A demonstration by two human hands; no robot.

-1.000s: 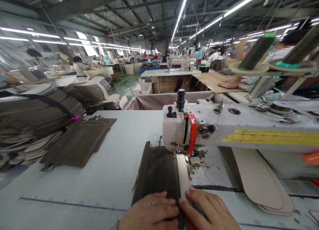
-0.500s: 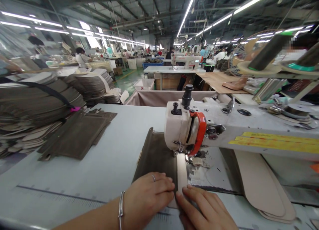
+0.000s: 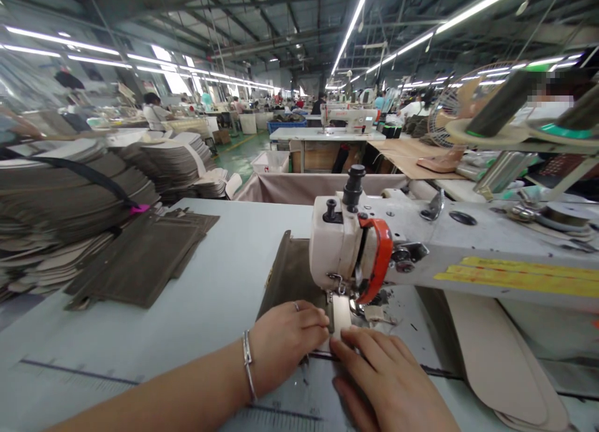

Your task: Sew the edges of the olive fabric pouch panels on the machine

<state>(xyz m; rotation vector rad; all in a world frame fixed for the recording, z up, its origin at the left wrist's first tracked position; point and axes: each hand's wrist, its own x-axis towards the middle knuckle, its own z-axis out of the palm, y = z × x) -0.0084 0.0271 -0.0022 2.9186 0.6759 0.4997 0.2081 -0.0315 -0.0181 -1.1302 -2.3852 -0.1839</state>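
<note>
A dark brown fabric or leather-like panel [image 3: 290, 276] lies on the sewing table, its right side under the head of a sewing machine [image 3: 330, 245]. Along that side runs a narrow pale strip [image 3: 341, 314], leading up to the presser foot. My left hand [image 3: 285, 338], with a bracelet at the wrist, is closed over the panel's near edge, fingers together and bent; its thumb is hidden. Beside it, my right hand [image 3: 384, 369] is open, fingertips resting on the near end of the strip and thumb apart. The strip's near end is partly covered by my fingers.
More dark panels [image 3: 140, 251] lie on the table's left, beside tall strapped stacks of cut pieces [image 3: 70, 195]. Pale rounded pieces [image 3: 500, 357] rest under the machine arm. Thread cones [image 3: 508, 101] stand at right. Co-workers sit farther back.
The panel and strip have slid forward under the machine head, and both my hands have moved forward with them. Less of the strip shows in front of the foot.
</note>
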